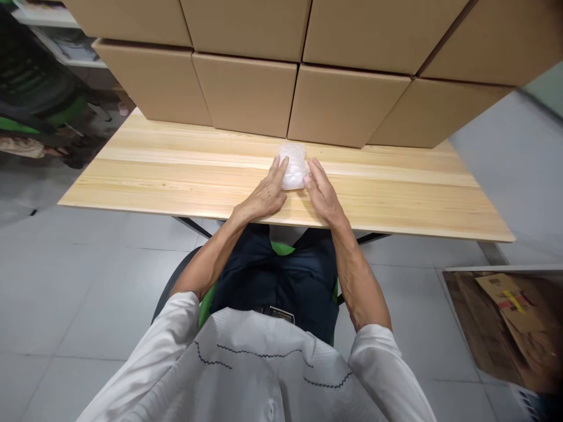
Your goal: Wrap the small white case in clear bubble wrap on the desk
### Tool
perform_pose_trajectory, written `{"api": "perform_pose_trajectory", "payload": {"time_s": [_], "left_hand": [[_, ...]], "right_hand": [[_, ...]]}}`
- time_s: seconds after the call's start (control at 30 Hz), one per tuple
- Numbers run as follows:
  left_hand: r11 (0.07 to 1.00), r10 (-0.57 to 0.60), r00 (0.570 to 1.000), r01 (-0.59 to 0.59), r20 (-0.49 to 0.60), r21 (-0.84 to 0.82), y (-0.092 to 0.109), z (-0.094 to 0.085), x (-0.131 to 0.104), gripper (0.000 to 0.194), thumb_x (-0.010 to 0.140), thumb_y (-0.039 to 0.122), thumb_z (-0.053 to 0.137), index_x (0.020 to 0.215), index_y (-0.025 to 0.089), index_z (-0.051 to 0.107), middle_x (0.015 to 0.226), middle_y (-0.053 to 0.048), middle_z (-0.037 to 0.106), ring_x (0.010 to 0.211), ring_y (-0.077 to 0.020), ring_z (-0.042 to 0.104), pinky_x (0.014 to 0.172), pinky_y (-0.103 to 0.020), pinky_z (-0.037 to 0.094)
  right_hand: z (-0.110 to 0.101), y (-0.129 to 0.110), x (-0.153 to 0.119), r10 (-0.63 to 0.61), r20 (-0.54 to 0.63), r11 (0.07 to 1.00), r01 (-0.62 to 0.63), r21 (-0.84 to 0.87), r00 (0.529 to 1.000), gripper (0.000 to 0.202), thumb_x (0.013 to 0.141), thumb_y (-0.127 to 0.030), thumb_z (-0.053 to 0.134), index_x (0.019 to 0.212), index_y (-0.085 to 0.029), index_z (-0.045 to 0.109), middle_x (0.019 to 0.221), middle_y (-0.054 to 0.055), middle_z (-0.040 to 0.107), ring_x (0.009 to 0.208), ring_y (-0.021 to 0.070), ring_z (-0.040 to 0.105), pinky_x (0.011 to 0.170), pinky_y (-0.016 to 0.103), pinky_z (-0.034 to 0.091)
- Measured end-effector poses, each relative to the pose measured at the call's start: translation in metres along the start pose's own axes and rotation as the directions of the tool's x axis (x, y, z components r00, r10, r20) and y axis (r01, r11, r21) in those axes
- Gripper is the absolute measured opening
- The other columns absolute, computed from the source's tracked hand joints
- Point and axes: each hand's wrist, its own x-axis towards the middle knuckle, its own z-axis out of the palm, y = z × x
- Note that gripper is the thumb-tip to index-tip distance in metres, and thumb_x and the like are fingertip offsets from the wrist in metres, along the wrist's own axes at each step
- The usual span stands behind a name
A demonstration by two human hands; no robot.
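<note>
A small whitish, translucent wrapped packet (294, 167) lies on the light wooden table (176, 170), near its middle. My left hand (269, 192) touches the packet's left side, with two fingers stretched out along it and the others lower down. On the right side, my right hand (321, 190) has its thumb at the packet's edge and its fingers extended just beyond. The packet rests between both hands; what it contains cannot be made out.
Large brown cardboard boxes (246, 94) stand stacked in two rows along the table's back edge. At the lower right, a container (461, 316) holds flattened cardboard. A person's forearm (21, 146) shows at the far left, near white shelving (48, 17).
</note>
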Motion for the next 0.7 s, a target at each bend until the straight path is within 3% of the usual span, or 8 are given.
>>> {"api": "perform_pose_trajectory", "payload": {"time_s": [0.1,0.2,0.43,0.7], "left_hand": [[0.996,0.042,0.999,-0.041,-0.007,0.073,0.005,-0.011,-0.002,0.118,0.095,0.022,0.062,0.199,0.012,0.008,0.210,-0.022,0.001,0.198,-0.0370,0.002,0.160,-0.063,0.015],[0.977,0.120,0.993,-0.119,0.005,0.179,0.014,-0.016,-0.004,0.112,0.095,0.022,0.061,0.197,0.008,0.016,0.208,-0.024,0.011,0.197,-0.0378,0.010,0.161,-0.062,0.014],[0.939,0.137,0.990,-0.144,0.046,0.314,0.037,0.004,-0.009,0.091,0.106,0.028,0.055,0.192,0.004,0.036,0.204,-0.026,0.030,0.195,-0.0405,0.024,0.159,-0.067,0.016],[0.923,0.158,0.987,-0.151,0.008,0.355,0.025,0.017,-0.007,0.088,0.113,0.042,0.059,0.190,0.005,0.040,0.200,-0.029,0.038,0.192,-0.0426,0.032,0.158,-0.066,0.025]], "right_hand": [[-0.007,-0.011,0.003,-0.011,-0.054,1.000,0.012,0.013,0.998,0.105,0.115,-0.100,0.034,0.187,-0.026,0.057,0.202,0.016,0.041,0.191,0.0343,0.034,0.158,0.063,0.024],[-0.009,-0.026,0.009,-0.076,-0.042,0.997,0.077,0.021,0.996,0.105,0.116,-0.100,0.030,0.182,-0.027,0.065,0.196,0.013,0.052,0.188,0.0329,0.042,0.158,0.060,0.027],[-0.010,-0.034,0.022,-0.139,0.081,0.990,0.136,0.039,0.987,0.105,0.115,-0.101,0.020,0.163,-0.031,0.082,0.178,0.008,0.074,0.181,0.0332,0.054,0.155,0.063,0.036],[-0.016,-0.025,0.040,-0.192,0.218,0.981,0.193,0.019,0.957,0.105,0.113,-0.102,0.026,0.161,-0.029,0.084,0.179,0.011,0.072,0.180,0.0361,0.055,0.157,0.067,0.031]]}}
